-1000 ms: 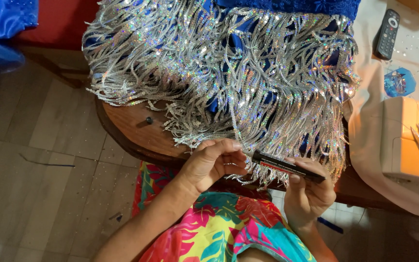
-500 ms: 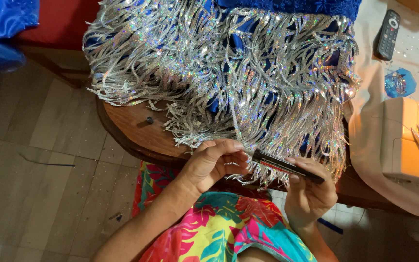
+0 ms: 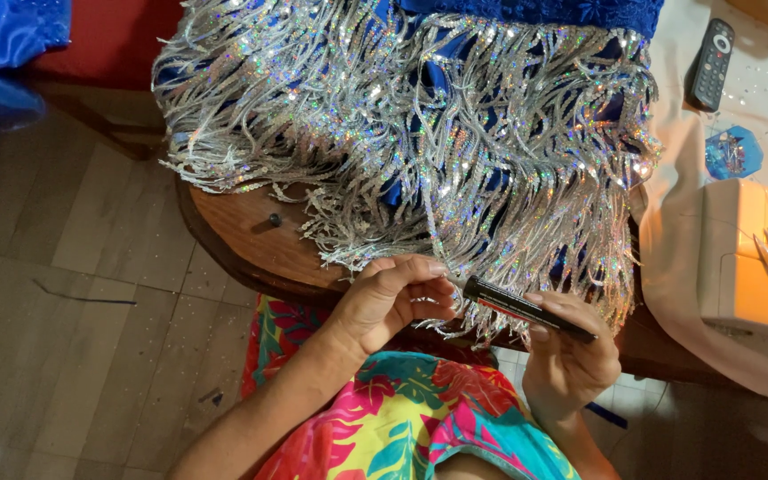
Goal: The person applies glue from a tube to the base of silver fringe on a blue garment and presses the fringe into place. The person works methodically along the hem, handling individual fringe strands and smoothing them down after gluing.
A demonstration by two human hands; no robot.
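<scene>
Carefully working sequin fringe at the worktop edge.
Left hand [image 3: 390, 298] is pinching 1 silver fringe strand [image 3: 442, 267]; right hand [image 3: 571, 356] is gripping a black lighter stick [image 3: 526, 308]. Keeping the tip just beside the strand's end seems wise.

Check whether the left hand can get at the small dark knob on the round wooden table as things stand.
Probably yes. The left hand pinches silver sequin fringe near the table edge; the small dark knob lies on bare wood beside it, uncovered by fringe.

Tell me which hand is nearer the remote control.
Right. The right hand, holding the black pen, sits below-left of the remote control; the left hand is farther left, pinching silver fringe.
</scene>
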